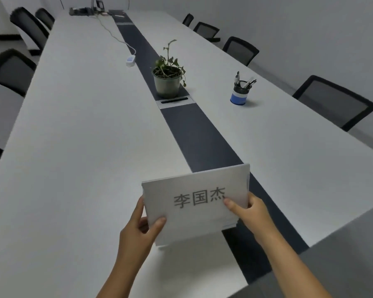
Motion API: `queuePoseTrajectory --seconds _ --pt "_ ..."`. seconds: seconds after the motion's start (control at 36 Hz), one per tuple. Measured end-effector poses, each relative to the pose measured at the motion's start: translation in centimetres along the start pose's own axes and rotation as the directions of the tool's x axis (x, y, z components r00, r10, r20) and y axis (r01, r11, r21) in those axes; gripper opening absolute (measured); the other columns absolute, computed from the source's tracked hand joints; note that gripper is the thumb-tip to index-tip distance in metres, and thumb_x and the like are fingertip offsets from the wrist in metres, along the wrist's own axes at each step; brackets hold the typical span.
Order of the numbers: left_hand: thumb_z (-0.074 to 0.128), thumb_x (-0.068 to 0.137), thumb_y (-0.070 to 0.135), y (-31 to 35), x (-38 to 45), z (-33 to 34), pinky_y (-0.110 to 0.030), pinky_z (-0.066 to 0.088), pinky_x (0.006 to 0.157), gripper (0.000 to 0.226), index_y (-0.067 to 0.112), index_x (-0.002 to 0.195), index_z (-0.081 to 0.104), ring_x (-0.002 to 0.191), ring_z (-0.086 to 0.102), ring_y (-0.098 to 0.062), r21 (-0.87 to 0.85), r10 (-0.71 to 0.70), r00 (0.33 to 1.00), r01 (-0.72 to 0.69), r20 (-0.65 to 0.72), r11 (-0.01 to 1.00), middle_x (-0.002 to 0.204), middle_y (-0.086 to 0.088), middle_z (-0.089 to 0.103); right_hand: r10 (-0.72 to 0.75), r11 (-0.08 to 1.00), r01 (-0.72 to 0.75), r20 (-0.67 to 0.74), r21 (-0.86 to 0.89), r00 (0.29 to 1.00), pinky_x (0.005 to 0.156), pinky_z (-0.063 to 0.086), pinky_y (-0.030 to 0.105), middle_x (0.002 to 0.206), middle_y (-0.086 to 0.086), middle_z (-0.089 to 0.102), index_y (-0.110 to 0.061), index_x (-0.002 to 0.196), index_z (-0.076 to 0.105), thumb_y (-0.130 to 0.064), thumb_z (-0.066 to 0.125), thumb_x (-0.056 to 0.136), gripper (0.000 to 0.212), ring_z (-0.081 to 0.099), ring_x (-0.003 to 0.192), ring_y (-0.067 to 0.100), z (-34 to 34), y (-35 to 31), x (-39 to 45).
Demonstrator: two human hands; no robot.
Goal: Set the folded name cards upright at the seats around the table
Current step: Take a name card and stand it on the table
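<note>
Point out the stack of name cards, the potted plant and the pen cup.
White stack of folded paper name cards (194,201): head view, printed top face.
Green potted plant in grey pot (167,83): head view, pot wall.
Blue-and-white pen cup (238,97): head view, blue side.

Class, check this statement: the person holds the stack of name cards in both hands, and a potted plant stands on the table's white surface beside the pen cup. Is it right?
Not quite. The head view shows the potted plant standing on the table's dark centre strip, not the white surface. The rest holds: left hand and right hand both hold the stack of name cards, and the pen cup stands beside the plant.
</note>
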State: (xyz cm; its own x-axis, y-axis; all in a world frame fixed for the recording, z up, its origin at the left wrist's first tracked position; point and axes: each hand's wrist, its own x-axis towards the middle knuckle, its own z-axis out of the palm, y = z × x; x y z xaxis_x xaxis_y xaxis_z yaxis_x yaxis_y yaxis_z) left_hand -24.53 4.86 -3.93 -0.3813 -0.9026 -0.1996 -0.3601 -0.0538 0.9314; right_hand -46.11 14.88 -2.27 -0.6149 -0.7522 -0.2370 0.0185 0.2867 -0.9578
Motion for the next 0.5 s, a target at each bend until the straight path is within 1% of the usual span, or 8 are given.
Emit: queuePoseTrajectory --seconds 0.06,0.11,0.17,0.22,0.28,0.42,0.5 --pt "0.064 0.079 0.02 1.1 0.0 2.7 -0.014 0.041 0.065 0.063 0.04 0.131 0.035 0.082 0.062 -0.008 -0.01 -0.027 0.999 0.026 -0.035 1.0 0.082 0.003 0.066 0.007 1.0 -0.006 0.045 -0.016 0.999 0.07 0.049 0.023 0.094 -0.005 0.062 -0.03 0.089 0.054 -0.02 0.069 0.073 0.024 0.058 0.09 0.011 -2.5 0.2 1.4" --pt "0.064 0.079 0.02 1.9 -0.2 4.1 -0.013 0.04 0.065 0.064 0.04 0.131 0.034 0.083 0.062 -0.008 -0.011 -0.033 0.998 0.033 -0.047 0.999 0.082 0.005 0.066 0.006 1.0 -0.005 0.041 -0.027 0.999 0.071 0.049 0.023 0.093 -0.007 0.061 -0.026 0.095 0.053 -0.02 0.069 0.074 0.027 0.057 0.09 0.01 -3.8 -0.1 2.4" --pt "0.064 0.079 0.02 3.0 0.4 7.2 -0.012 0.04 0.065 0.065 0.041 0.132 0.032 0.083 0.061 -0.006 0.001 -0.068 0.992 0.068 -0.103 0.998 0.082 0.007 0.065 0.024 0.999 -0.022 0.099 -0.024 0.995 0.073 0.049 0.024 0.093 -0.007 0.06 -0.021 0.102 0.052 -0.02 0.068 0.074 0.032 0.056 0.09 0.011 -6.7 -0.2 4.6" --pt "0.064 0.079 0.022 3.4 0.4 7.6 -0.014 0.042 0.067 0.065 0.039 0.133 0.032 0.084 0.061 -0.007 -0.011 -0.07 0.993 0.069 -0.094 0.998 0.084 0.005 0.066 0.021 0.999 -0.018 0.088 -0.03 0.996 0.072 0.048 0.023 0.094 -0.007 0.059 -0.021 0.104 0.051 -0.021 0.068 0.074 0.034 0.056 0.091 0.012 -6.8 0.0 5.2" --pt "0.063 0.079 0.024 3.7 0.9 9.1 -0.019 0.043 0.07 0.065 0.038 0.134 0.03 0.085 0.061 -0.01 0.01 -0.088 0.99 0.09 -0.114 0.996 0.087 0.002 0.066 0.034 0.999 -0.032 0.114 -0.021 0.993 0.072 0.048 0.022 0.095 -0.006 0.059 -0.021 0.105 0.05 -0.021 0.068 0.075 0.035 0.056 0.091 0.013 -7.8 0.3 6.4" --pt "0.063 0.08 0.022 4.6 2.5 10.7 -0.024 0.043 0.076 0.066 0.038 0.134 0.029 0.086 0.061 -0.01 0.005 -0.115 0.981 0.117 -0.156 0.993 0.09 0.0 0.067 0.033 0.999 -0.033 0.155 -0.004 0.987 0.067 0.047 0.018 0.092 -0.008 0.059 -0.021 0.102 0.051 -0.018 0.069 0.074 0.033 0.056 0.088 0.008 -8.7 0.8 9.3" --pt "0.063 0.08 0.023 4.9 3.6 10.6 -0.026 0.043 0.078 0.066 0.039 0.135 0.028 0.088 0.061 -0.013 0.012 -0.109 0.98 0.112 -0.166 0.994 0.094 -0.004 0.068 0.022 1.0 -0.022 0.165 -0.002 0.986 0.07 0.048 0.019 0.094 -0.004 0.06 -0.021 0.102 0.051 -0.019 0.069 0.074 0.033 0.057 0.091 0.014 -8.3 0.4 10.7"
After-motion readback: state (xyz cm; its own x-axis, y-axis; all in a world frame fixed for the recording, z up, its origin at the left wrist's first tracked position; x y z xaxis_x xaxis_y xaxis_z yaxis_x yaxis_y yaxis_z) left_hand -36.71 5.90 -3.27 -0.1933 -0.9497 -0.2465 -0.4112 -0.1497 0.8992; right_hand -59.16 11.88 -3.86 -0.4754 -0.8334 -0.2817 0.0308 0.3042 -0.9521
